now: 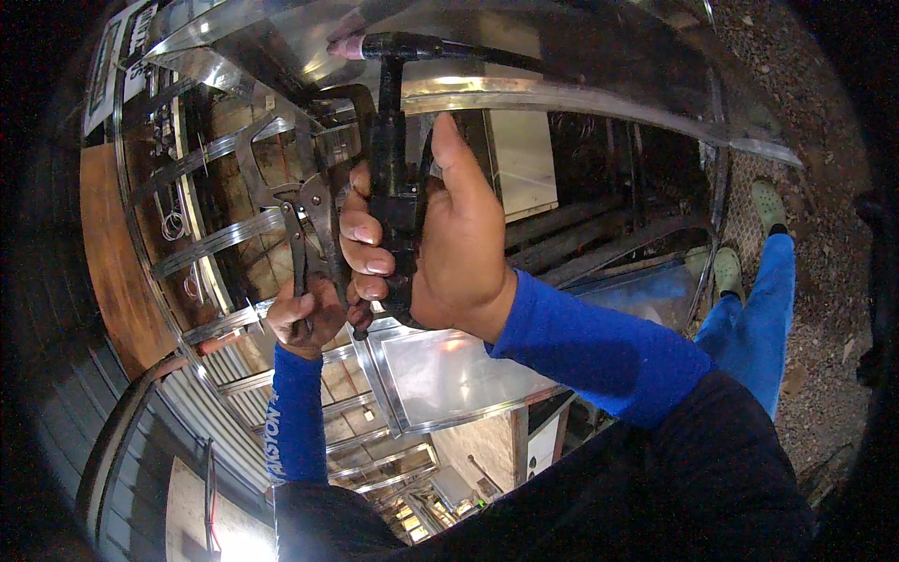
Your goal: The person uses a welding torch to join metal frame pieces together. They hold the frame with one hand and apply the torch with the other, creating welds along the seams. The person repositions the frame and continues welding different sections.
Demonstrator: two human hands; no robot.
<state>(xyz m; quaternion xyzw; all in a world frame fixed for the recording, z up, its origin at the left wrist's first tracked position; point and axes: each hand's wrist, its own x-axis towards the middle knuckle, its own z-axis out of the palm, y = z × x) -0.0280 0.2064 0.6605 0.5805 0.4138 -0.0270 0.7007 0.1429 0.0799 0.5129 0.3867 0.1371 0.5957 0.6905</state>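
Observation:
My right hand (464, 234) is wrapped round the black handle of a welding torch (390, 94), thumb stretched up along it. The torch stands upright, its pink cup (348, 47) pointing left at the top. Close by on the left, my left hand (314, 311) grips the handles of metal locking C-clamp pliers (309, 201). The clamp's curved jaws reach up near a shiny metal edge, partly behind the torch and my right fingers. Whether the jaws bite on that edge, I cannot tell.
A shiny sheet-metal panel (599, 56) spans the top. Metal framework (220, 248) rises on the left beside a brown board (122, 253). A bright metal panel (459, 375) lies below my hands. Legs in blue trousers (773, 309) and green clogs stand at the right, near gravel (805, 103).

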